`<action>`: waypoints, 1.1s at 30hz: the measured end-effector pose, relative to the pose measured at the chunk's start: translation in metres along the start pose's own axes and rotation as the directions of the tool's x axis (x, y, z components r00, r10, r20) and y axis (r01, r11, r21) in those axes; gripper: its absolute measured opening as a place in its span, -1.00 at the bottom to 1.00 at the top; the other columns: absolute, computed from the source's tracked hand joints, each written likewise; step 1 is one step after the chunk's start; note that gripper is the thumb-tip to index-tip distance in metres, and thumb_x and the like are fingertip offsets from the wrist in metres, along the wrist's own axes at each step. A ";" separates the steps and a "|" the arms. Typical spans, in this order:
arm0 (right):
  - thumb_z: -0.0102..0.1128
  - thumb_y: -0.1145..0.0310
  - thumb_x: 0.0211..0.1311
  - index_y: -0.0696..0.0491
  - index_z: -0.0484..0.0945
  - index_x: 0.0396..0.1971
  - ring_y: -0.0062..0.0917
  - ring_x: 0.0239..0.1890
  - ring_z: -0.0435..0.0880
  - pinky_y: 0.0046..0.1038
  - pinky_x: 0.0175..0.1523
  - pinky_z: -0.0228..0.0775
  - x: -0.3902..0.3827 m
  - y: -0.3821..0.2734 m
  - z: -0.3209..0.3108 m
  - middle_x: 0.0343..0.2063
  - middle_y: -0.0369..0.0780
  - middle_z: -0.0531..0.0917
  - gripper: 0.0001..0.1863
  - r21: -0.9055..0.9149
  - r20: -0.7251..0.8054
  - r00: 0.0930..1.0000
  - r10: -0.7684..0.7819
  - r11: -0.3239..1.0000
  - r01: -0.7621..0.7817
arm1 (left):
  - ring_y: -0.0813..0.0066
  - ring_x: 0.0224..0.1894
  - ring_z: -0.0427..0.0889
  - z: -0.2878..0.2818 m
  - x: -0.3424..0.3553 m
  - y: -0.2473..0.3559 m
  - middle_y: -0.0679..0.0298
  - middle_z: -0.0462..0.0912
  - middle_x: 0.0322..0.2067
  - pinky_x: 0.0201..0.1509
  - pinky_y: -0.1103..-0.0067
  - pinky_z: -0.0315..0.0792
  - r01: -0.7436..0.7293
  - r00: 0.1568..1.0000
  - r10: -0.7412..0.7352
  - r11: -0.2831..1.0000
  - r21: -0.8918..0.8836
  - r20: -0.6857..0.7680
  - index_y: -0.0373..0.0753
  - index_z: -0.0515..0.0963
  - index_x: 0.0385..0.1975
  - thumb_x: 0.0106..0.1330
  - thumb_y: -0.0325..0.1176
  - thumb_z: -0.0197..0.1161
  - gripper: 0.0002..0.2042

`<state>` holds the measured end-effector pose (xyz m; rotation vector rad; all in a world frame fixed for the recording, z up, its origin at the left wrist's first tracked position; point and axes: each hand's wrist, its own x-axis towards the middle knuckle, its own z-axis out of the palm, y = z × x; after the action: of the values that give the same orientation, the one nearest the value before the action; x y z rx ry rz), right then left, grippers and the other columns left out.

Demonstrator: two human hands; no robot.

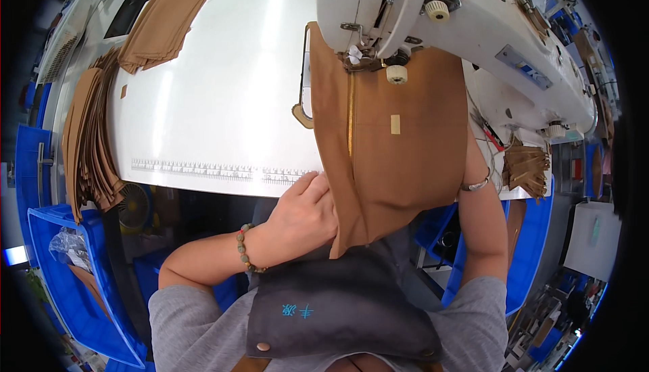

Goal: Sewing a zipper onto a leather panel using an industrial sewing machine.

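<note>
A large brown fabric panel (426, 149) lies under the needle area of a white sewing machine (527, 40) and hangs over the table's front edge. A gold zipper (351, 115) runs along its left part, and a small beige tape piece (395, 124) sticks to its face. My left hand (304, 213) is closed on the panel's lower left edge, fingers curled. At the panel's right side my right hand (476, 162) reaches behind the fabric; its fingers are hidden. The machine's foot and needle are mostly covered by the machine head.
Brown fabric pieces lie stacked (165, 27) at the table's back left. A thick bundle of strips (91, 135) drapes over the left edge. More brown pieces (527, 166) sit at right, near red-handled snips (492, 135). Blue bins (88, 284) flank me. A printed ruler (216, 168) runs along the front.
</note>
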<state>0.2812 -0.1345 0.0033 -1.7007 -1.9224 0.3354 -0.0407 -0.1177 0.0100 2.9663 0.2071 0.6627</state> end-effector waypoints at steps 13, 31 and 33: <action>0.52 0.41 0.18 0.14 0.72 -0.13 -0.54 -0.18 0.70 -0.42 -0.05 0.55 -0.091 -0.041 0.028 -0.19 -0.26 0.76 -0.72 0.145 0.003 0.992 0.126 0.981 -0.125 | 0.12 0.06 0.61 0.007 -0.004 0.000 0.07 0.65 -0.08 0.11 0.32 0.60 0.041 0.996 -0.049 0.995 -0.091 -0.078 -0.36 0.70 -0.21 -0.19 -0.45 0.25 -0.57; 0.43 0.45 0.24 0.07 0.71 -0.24 -0.35 -0.32 0.71 -0.37 -0.23 0.56 -0.089 -0.101 -0.015 -0.34 -0.21 0.69 -0.88 -0.028 -0.326 0.943 0.061 0.997 -0.075 | 0.07 0.36 0.50 0.015 -0.034 0.007 0.10 0.61 0.22 0.39 0.13 0.46 0.054 0.996 -0.049 0.996 -0.071 0.076 -0.24 0.65 0.12 0.18 -0.32 0.30 -0.54; 0.45 0.22 0.21 0.01 0.69 0.00 -0.25 -0.05 0.70 -0.22 0.06 0.58 -0.084 -0.117 0.014 -0.02 -0.14 0.66 -0.63 -0.099 -0.132 0.985 -0.107 0.991 0.095 | 0.09 0.37 0.50 0.014 -0.035 0.009 0.12 0.61 0.23 0.40 0.12 0.45 0.062 0.994 -0.057 0.997 -0.048 0.091 -0.19 0.65 0.14 0.22 -0.27 0.30 -0.55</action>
<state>0.1800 -0.2334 0.0338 -1.6312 -1.9398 0.0900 -0.0647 -0.1325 -0.0162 2.9200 0.2665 0.5183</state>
